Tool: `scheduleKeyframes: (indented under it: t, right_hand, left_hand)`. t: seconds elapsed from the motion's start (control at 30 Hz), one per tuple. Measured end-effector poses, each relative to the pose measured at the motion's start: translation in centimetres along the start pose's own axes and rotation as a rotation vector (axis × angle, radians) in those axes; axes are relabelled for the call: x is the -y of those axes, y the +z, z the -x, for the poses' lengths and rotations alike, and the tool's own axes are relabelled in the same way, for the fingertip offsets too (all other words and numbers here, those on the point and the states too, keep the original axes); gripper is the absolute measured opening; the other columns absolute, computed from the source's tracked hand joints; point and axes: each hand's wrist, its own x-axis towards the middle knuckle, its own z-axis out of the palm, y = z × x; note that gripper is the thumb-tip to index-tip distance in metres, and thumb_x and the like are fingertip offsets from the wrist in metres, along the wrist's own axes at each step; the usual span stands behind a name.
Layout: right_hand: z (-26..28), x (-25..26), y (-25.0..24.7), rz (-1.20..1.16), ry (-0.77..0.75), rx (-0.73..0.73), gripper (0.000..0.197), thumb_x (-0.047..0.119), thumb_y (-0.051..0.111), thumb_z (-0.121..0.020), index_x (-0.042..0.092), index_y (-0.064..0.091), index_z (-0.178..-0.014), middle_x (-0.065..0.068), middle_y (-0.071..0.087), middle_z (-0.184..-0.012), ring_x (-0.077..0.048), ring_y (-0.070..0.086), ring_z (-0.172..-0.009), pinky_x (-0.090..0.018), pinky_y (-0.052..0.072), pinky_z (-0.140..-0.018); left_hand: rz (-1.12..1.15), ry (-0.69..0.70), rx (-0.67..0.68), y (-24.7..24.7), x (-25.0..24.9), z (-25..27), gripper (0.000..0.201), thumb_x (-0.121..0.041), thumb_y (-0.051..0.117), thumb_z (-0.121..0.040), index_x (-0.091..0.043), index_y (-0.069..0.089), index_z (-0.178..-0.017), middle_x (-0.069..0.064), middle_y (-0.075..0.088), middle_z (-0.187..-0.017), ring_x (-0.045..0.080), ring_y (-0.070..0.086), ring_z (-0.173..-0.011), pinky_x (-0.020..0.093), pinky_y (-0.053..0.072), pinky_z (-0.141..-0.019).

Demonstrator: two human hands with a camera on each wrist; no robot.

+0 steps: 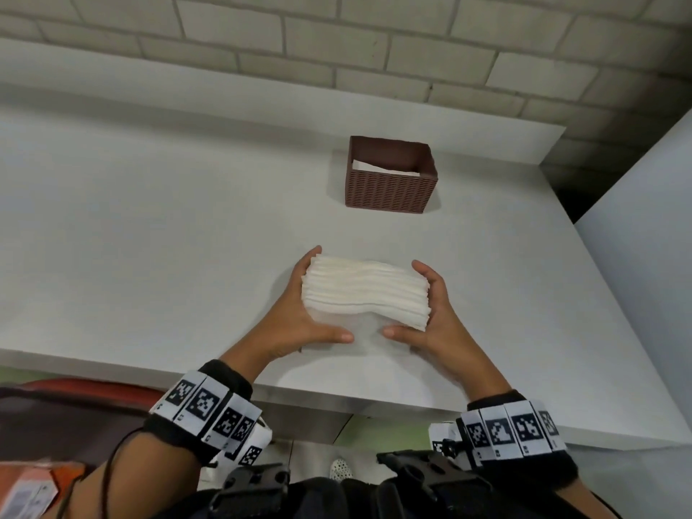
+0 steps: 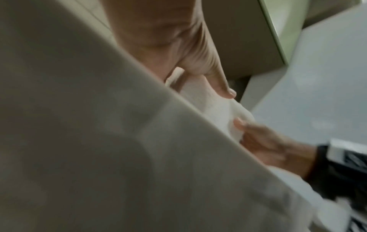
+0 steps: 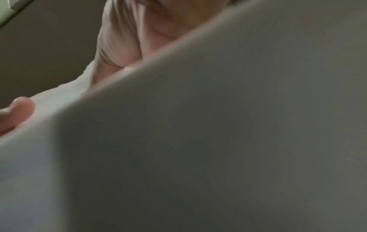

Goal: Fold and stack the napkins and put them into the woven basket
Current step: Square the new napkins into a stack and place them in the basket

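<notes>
A thick stack of folded white napkins (image 1: 365, 294) stands on edge over the white table, near its front edge. My left hand (image 1: 299, 312) grips the stack's left end and my right hand (image 1: 436, 312) grips its right end, both thumbs laid across the near face. The brown woven basket (image 1: 391, 192) sits farther back, a white napkin (image 1: 382, 168) lying inside it. In the left wrist view my left thumb (image 2: 216, 75) and the right hand (image 2: 264, 144) press on the napkins (image 2: 214, 106). The right wrist view is blurred, mostly table, with my right palm (image 3: 123, 44) on the napkins (image 3: 59, 97).
The white table (image 1: 149, 237) runs to a raised ledge and a pale brick wall (image 1: 337, 50) behind. A white panel (image 1: 644, 275) stands at the right. Below the table's front edge are dark and orange items (image 1: 56, 462) on the floor at the left.
</notes>
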Motion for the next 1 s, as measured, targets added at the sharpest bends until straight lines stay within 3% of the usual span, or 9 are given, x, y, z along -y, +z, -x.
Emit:
scheduleKeyframes:
  t: [0.1,0.2,0.3,0.4,0.5,0.63,0.77,0.87,1.0]
  right_hand:
    - [-0.2,-0.1,0.3,0.049,-0.009,0.024,0.085,0.003,0.083,-0.065,0.045,0.036,-0.122,0.019,0.051,-0.128,0.01,0.05,-0.116,-0.015,0.044,-0.097]
    - [-0.3,-0.2,-0.8,0.019,0.016,0.029,0.081,0.006,0.084,-0.063,0.041,0.041,-0.122,0.014,0.054,-0.126,-0.002,0.053,-0.117,-0.023,0.047,-0.096]
    - [-0.4,-0.1,-0.7,0.03,0.046,0.034,0.089,0.003,0.083,-0.064,0.033,0.036,-0.132,0.015,0.053,-0.129,0.004,0.052,-0.118,-0.018,0.046,-0.096]
    - [-0.6,0.7,-0.2,0.063,0.051,-0.067,0.077,0.007,0.083,-0.066,0.023,0.042,-0.129,0.011,0.058,-0.125,0.008,0.057,-0.111,-0.016,0.048,-0.092]
    - [-0.3,2.8,-1.1,-0.009,0.103,-0.103,0.065,0.019,0.084,-0.063,0.022,0.056,-0.122,0.003,0.069,-0.118,-0.01,0.066,-0.106,-0.032,0.053,-0.093]
    - [0.2,6.7,-2.3,-0.295,0.101,-0.032,0.05,0.018,0.078,-0.07,0.016,0.061,-0.118,-0.005,0.072,-0.114,-0.02,0.07,-0.101,-0.033,0.058,-0.085]
    - [-0.7,9.2,-2.8,-0.486,0.093,0.002,0.05,0.018,0.066,-0.074,0.014,0.059,-0.123,-0.008,0.072,-0.114,-0.024,0.069,-0.104,-0.038,0.058,-0.086]
    - [-2.2,9.8,-2.1,-0.532,0.027,-0.103,0.044,0.011,0.064,-0.082,0.013,0.056,-0.125,-0.009,0.07,-0.117,-0.023,0.068,-0.106,-0.039,0.057,-0.088]
    - [-3.9,9.3,-0.6,-0.488,-0.095,-0.324,0.052,0.014,0.07,-0.08,0.014,0.047,-0.126,-0.006,0.065,-0.12,-0.021,0.066,-0.107,-0.038,0.057,-0.086]
  left_hand:
    - [-0.043,0.015,0.042,0.8,0.0,-0.2,0.124,-0.006,0.09,-0.051,-0.027,0.014,-0.147,-0.032,0.032,-0.128,-0.027,0.032,-0.112,-0.008,0.029,-0.088]
    - [-0.021,0.021,-0.025,0.0,0.4,-0.4,0.115,-0.006,0.09,-0.051,-0.031,0.022,-0.14,-0.027,0.04,-0.127,-0.031,0.042,-0.105,-0.003,0.037,-0.088]
    - [-0.074,0.01,-0.011,0.3,0.5,-0.2,0.108,-0.009,0.092,-0.05,-0.029,0.029,-0.135,-0.028,0.041,-0.126,-0.027,0.043,-0.108,-0.001,0.036,-0.093]
    - [-0.112,0.0,-0.031,0.8,-0.3,-0.4,0.108,-0.008,0.089,-0.056,-0.026,0.023,-0.14,-0.033,0.035,-0.123,-0.015,0.042,-0.112,-0.008,0.031,-0.085]
    - [-0.08,-0.061,-0.033,-0.3,-2.9,-0.5,0.093,-0.019,0.086,-0.062,-0.032,0.028,-0.134,-0.029,0.046,-0.117,-0.01,0.052,-0.102,-0.002,0.044,-0.075]
    - [0.305,-0.099,0.107,-2.6,-6.7,-1.2,0.102,-0.049,0.089,-0.04,-0.019,0.049,-0.13,-0.002,0.071,-0.113,0.013,0.069,-0.099,0.021,0.057,-0.076]
    - [0.875,-0.05,0.213,-1.4,-7.5,-1.9,0.066,-0.03,0.093,-0.033,-0.016,0.077,-0.096,0.005,0.076,-0.094,0.018,0.073,-0.083,0.028,0.06,-0.071]
    - [1.198,-0.027,0.149,1.4,-6.6,-2.6,0.073,-0.038,0.09,-0.039,-0.016,0.073,-0.106,0.008,0.071,-0.114,0.027,0.066,-0.107,0.046,0.045,-0.097]
    - [1.386,-0.054,0.067,4.3,-6.6,-4.4,0.091,-0.042,0.09,-0.041,-0.008,0.063,-0.121,0.014,0.067,-0.121,0.031,0.063,-0.115,0.049,0.044,-0.103]
